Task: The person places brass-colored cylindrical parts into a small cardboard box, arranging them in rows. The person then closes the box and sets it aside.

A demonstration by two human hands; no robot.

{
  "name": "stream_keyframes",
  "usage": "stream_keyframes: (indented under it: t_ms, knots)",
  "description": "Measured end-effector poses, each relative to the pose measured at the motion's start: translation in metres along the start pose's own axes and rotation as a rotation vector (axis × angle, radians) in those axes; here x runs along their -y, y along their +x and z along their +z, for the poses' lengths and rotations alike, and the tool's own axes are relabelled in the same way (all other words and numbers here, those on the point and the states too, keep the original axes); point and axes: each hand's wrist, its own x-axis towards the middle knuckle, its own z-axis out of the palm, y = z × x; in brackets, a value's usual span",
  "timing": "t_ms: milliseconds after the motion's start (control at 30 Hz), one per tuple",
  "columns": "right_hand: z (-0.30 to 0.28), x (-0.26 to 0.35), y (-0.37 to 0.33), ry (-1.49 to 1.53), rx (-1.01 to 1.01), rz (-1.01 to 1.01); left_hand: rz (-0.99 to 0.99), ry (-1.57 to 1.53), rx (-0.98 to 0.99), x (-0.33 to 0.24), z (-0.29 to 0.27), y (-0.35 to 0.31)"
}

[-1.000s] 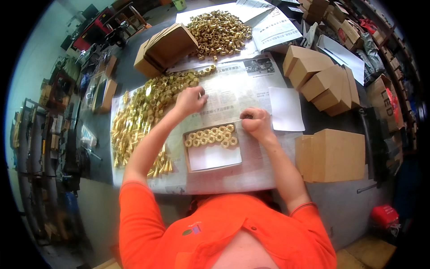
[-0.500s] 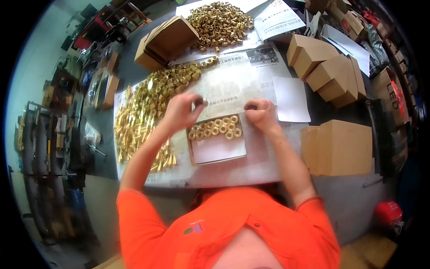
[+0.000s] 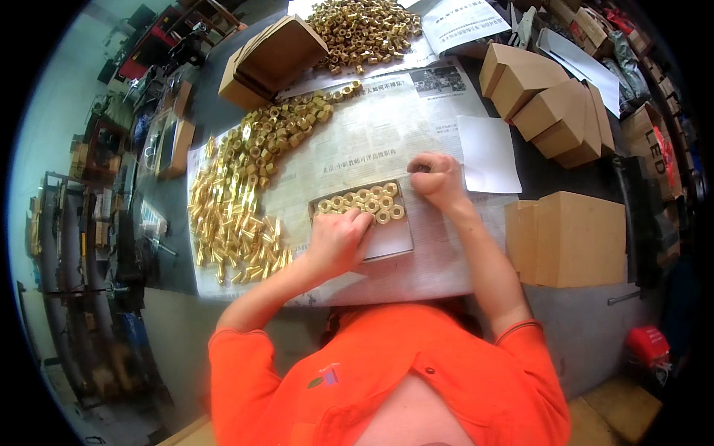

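Low in front of me sits an open shallow cardboard box, lined with white paper. Brass nuts stand on end in rows across its far part. My left hand reaches over the near left of the box, its fingers pinched on a brass nut beside the rows; the hand hides part of the box. Just beyond the far right corner, my right hand is curled closed over the newspaper; what it holds, if anything, is hidden. Left of the box lie a heap of loose brass nuts and many tapered brass fittings.
Newspaper covers the tabletop. At the back are another pile of brass nuts and a tilted open carton. To the right are a white sheet, stacked folded cardboard boxes and a closed brown carton.
My left hand has come down and toward me from the box's far left corner into the box, at the nuts. My right hand stays curled near the far right corner, shifted slightly.
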Motion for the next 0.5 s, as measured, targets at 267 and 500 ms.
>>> stream_keyframes:
  t_ms: [267, 500]
  knots:
    - [-0.001, 0.002, -0.001, -0.004, 0.000, -0.008, 0.000, -0.115, 0.059, 0.005, -0.007, 0.006]
    - [0.001, 0.000, 0.001, -0.008, -0.023, -0.026, -0.105, 0.011, -0.106, 0.076, -0.035, 0.095]
